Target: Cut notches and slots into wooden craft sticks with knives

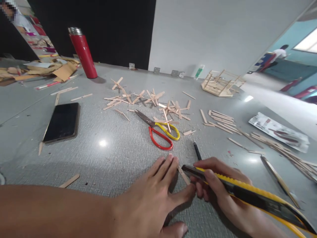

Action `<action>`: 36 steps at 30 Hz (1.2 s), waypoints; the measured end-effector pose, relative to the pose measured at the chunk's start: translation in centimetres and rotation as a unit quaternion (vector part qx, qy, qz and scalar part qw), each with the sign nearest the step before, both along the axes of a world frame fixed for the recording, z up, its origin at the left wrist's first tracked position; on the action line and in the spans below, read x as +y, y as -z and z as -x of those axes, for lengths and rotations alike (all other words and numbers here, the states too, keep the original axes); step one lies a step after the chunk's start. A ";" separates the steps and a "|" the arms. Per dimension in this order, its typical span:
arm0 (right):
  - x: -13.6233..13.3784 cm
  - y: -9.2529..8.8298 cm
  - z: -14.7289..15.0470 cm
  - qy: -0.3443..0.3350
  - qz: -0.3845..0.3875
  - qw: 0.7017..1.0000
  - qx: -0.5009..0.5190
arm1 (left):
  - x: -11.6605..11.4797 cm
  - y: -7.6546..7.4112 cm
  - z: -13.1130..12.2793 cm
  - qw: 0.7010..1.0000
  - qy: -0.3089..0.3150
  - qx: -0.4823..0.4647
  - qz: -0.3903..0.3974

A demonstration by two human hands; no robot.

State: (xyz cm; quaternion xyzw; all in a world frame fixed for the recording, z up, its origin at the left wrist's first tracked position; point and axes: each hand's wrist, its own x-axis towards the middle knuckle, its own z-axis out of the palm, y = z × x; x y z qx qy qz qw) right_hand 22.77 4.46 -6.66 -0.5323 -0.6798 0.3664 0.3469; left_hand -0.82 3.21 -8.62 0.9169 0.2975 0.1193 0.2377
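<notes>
A yellow and black utility knife is gripped in my right hand, its tip pointing left. Just under that tip lies a short piece of wooden craft stick on the table. My left hand rests flat with its fingers stretched out. Its fingertips press down at the two ends of the stick piece, partly covering it. Ahead of both hands, scissors with one red and one yellow handle lie with their blades pointing away to the left. A black pen is partly hidden behind my right hand.
Cut stick pieces are scattered beyond the scissors. Long sticks, a plastic packet and a metal tool lie rightward. A wooden frame model stands behind. Phone, red flask and cardboard scraps are leftward.
</notes>
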 end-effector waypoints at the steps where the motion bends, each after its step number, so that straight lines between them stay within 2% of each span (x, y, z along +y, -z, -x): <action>1: 0.1 0.1 0.0 -0.004 -0.003 1.000 0.004 | 0.0 0.0 0.0 1.000 0.002 -0.001 -0.003; 3: 0.2 0.2 -0.1 -0.013 -0.023 1.000 -0.012 | 0.0 0.0 0.0 1.000 0.007 -0.002 -0.006; 8: 0.7 -0.3 0.4 -0.029 -0.083 0.988 -0.127 | -0.1 0.2 0.0 1.000 0.004 -0.006 -0.019; 13: 1.0 -0.4 0.6 -0.026 -0.122 0.984 -0.129 | -0.1 0.2 0.0 1.000 0.005 -0.005 -0.029; 17: 1.0 -0.1 0.5 -0.003 -0.125 0.983 -0.136 | 0.0 0.0 -0.2 0.999 0.006 0.005 -0.034; 26: 1.2 -0.5 0.6 -0.011 -0.096 0.981 -0.165 | -0.1 0.0 -0.1 0.999 0.003 0.009 -0.036; 36: 1.2 -0.6 0.8 -0.017 -0.085 0.985 -0.153 | -0.1 -0.1 -0.2 0.999 0.007 0.009 -0.035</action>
